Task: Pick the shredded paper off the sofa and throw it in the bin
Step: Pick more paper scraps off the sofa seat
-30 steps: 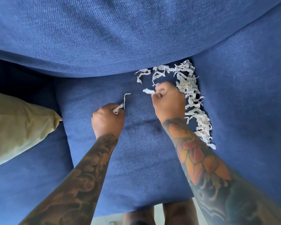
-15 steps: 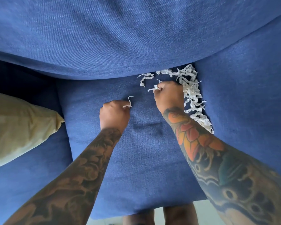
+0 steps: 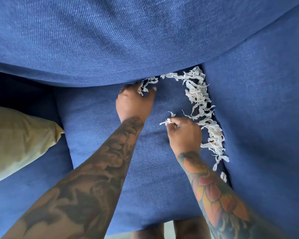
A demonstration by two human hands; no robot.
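Left hand (image 3: 134,102) now farther back, among shredded paper (image 3: 199,94); right hand (image 3: 184,133) pinching shreds.

1. My left hand (image 3: 134,102) grabs paper strips at the blue sofa (image 3: 97,149) seat's back edge.
2. My right hand (image 3: 184,135) pinches a few shreds.
3. Shredded paper (image 3: 201,100) trails along the right crease.
4. A tan cushion (image 3: 19,137) sits left.

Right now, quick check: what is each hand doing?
Left hand: gripping shredded paper strips by the back cushion.
Right hand: pinching a small clump of strips.
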